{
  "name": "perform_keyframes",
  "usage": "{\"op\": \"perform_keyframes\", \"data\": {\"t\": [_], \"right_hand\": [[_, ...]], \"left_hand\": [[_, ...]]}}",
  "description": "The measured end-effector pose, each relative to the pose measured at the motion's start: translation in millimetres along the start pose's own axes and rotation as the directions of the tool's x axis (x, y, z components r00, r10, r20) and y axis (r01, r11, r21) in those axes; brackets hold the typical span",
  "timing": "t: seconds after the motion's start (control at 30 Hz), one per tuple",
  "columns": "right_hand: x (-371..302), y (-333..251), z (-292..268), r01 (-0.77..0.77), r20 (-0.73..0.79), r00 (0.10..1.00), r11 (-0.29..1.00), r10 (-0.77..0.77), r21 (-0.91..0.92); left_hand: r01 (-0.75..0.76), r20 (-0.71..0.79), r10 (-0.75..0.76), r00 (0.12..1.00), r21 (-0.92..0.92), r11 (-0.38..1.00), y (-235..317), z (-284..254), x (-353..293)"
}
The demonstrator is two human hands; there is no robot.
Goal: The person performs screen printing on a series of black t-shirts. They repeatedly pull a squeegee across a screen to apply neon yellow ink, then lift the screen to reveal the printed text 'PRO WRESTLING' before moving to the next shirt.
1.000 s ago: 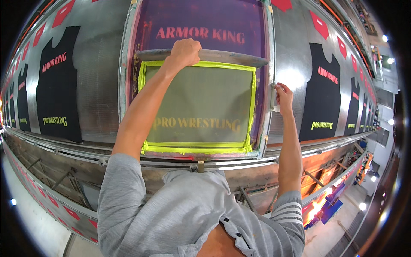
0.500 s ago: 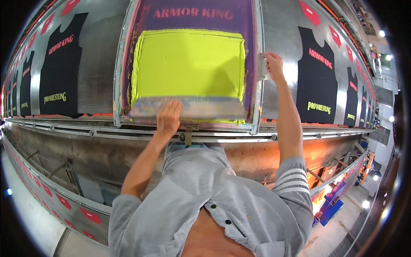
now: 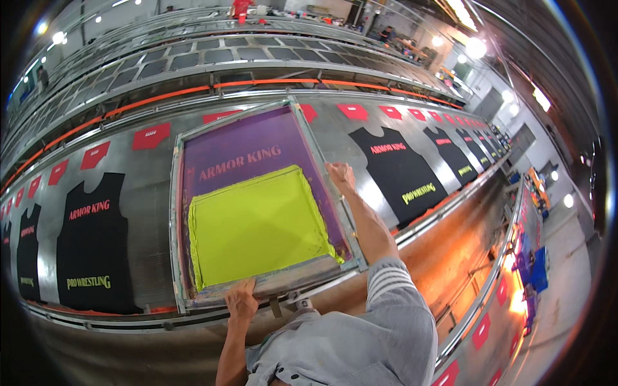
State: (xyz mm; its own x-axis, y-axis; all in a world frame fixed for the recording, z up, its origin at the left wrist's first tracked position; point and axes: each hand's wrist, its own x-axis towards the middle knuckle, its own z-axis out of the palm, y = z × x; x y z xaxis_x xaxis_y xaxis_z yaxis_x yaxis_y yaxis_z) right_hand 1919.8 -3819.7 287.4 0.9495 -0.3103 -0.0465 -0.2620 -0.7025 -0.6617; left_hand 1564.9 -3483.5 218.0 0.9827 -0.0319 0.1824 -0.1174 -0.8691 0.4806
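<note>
A screen-printing frame (image 3: 177,219) with purple mesh lies over the long grey printing table. Thick neon-yellow ink (image 3: 257,225) covers the nearer half of its mesh, and red-pink lettering shows through farther up. Along the near end rests a wide greyish squeegee (image 3: 293,269), smeared with ink. My left hand (image 3: 241,300) is closed at the near rail, close to the squeegee; its fingertips are partly hidden. My right hand (image 3: 340,175) grips the right rail of the frame, fingers curled over it.
Black printed tank tops (image 3: 93,241) lie flat to the left of the frame, with more black tank tops (image 3: 396,170) to the right. Small red fabric pieces (image 3: 151,136) line the far side. A metal rail (image 3: 418,235) edges the table. Other long tables (image 3: 212,56) stand beyond.
My view has lifted and turned, so the frame appears slanted and the far tables show. My left hand has shifted from the squeegee's top to the near rail. My right hand stays at the right rail.
</note>
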Motion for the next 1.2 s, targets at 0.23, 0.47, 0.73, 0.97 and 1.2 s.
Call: {"op": "perform_keyframes", "data": {"t": [0.23,0.47,0.73,0.97,1.2], "right_hand": [[-110,-75,46,0.021,-0.149,0.989,0.999,-0.016,0.033],[-141,-141,190,0.218,-0.165,0.967,0.967,-0.196,0.128],[-125,-149,305,0.351,-0.096,0.937,0.902,-0.337,0.253],[-201,-137,330,0.17,-0.034,0.985,0.925,-0.169,0.339],[-231,-208,320,0.048,0.003,0.999,0.952,-0.051,0.302]], "left_hand": [[0.002,0.075,-0.003,0.997,0.016,1.0,-107,-100,-51],[0.119,0.144,-0.12,0.982,0.012,0.993,-255,-167,-84],[0.058,0.201,-0.122,0.972,0.297,0.953,-366,-169,-68],[0.098,0.273,-0.17,0.947,0.256,0.962,-309,-255,-73],[-0.005,0.087,-0.001,0.996,0.061,0.998,-381,-251,-96]]}}
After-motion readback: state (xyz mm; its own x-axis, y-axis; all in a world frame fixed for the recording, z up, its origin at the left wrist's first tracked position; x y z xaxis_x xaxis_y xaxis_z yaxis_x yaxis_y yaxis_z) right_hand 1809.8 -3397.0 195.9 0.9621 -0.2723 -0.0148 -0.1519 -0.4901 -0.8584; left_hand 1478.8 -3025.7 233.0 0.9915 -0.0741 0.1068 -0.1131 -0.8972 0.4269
